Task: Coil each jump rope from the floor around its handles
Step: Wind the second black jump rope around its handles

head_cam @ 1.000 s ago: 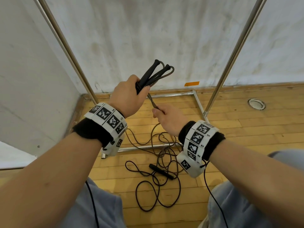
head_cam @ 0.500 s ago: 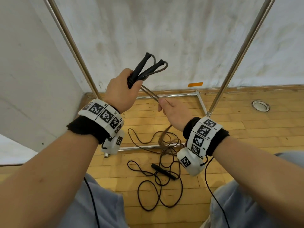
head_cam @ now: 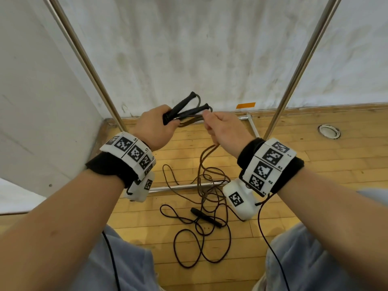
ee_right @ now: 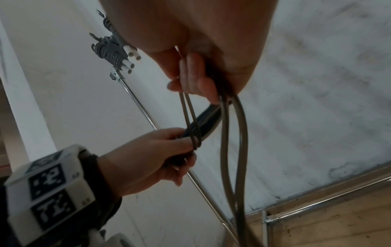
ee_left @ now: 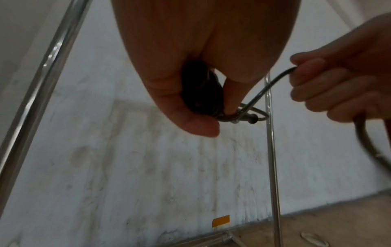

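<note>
My left hand grips the two black handles of one jump rope by their lower ends, tips pointing up and right. My right hand, just right of the handle tips, grips the doubled brown rope. The rope runs taut from the handles to that hand, then hangs down to a tangle on the wooden floor. In the left wrist view the rope curves from the handles to the right hand. A second rope's black handle lies on the floor among dark loops.
Two slanted metal rack poles stand against the white wall, and a base bar runs across the floor under the ropes. A round floor fitting sits at the right. My knees fill the bottom corners.
My right hand rose from below the handles to beside their tips, drawing the rope up with it. My left hand tilted the handles flatter and lower.
</note>
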